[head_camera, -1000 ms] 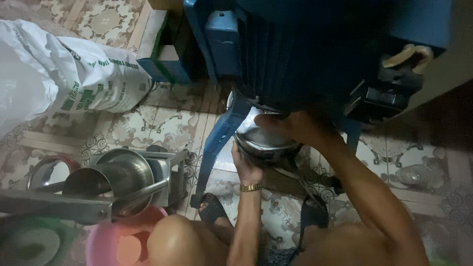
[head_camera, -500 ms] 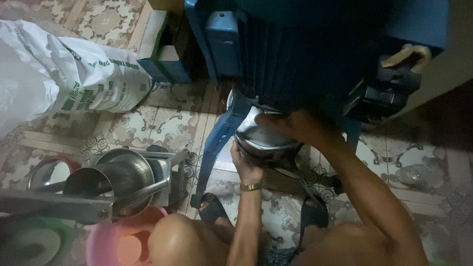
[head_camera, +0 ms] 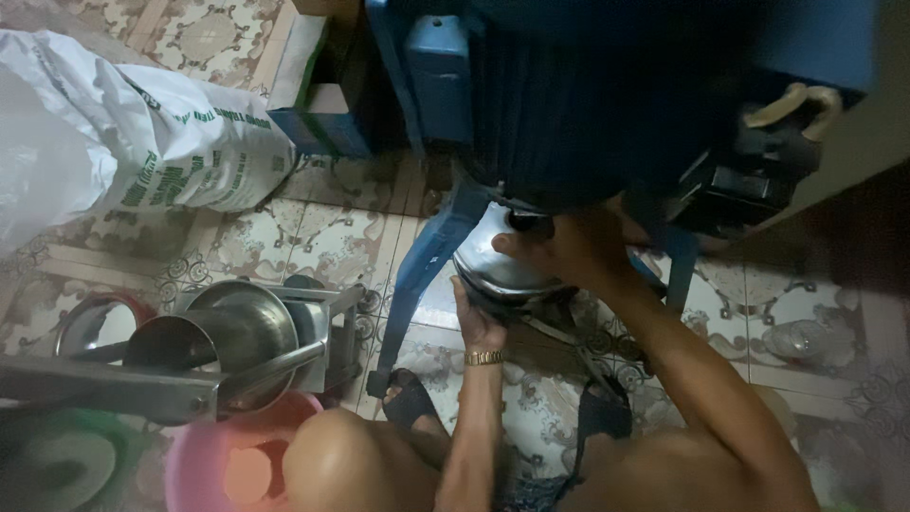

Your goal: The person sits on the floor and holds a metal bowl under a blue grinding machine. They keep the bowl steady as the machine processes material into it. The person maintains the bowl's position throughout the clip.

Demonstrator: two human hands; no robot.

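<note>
- Left hand (head_camera: pixel 477 322) cupped under the metal bowl (head_camera: pixel 498 270), palm up, fingers gripping its lower rim; gold wrist chain (head_camera: pixel 484 357) just below.
- Right hand (head_camera: pixel 559 248) laid over the bowl's top edge, fingers closed on the rim from the far side.
- Bowl held off the floor, directly beneath the blue machine (head_camera: pixel 607 104), between its blue legs (head_camera: pixel 424 275).
- Bowl contents not visible.
- Bare knee (head_camera: pixel 336 455) at lower centre, sandalled foot (head_camera: pixel 409 403) on the patterned tile floor (head_camera: pixel 313 237).
- Steel funnel-shaped hopper (head_camera: pixel 237 332) on a metal frame at left, above a pink basin (head_camera: pixel 204 465).
- White printed sack (head_camera: pixel 142 142) lying upper left, well apart from both hands.
</note>
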